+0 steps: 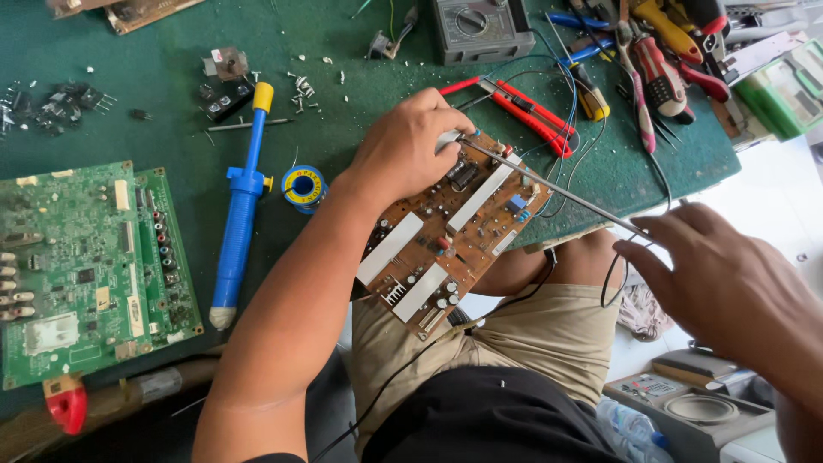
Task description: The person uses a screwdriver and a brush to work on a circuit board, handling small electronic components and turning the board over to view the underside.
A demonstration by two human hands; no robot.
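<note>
My left hand (403,150) grips the far end of a brown circuit board (450,236) with white heat sinks and small components, held tilted over the table edge and my lap. My right hand (724,283) holds a long thin metal rod (557,189), apparently a soldering iron's shaft, whose tip touches the board's far end close to my left fingers. A black cable (613,283) loops down from my right hand.
On the green table (171,69) lie a blue desoldering pump (240,206), a solder spool (303,187), a green circuit board (86,266), loose parts, a red cutter (523,111), a multimeter (480,30) and several pliers and screwdrivers (651,60). Boxes sit on the floor at right.
</note>
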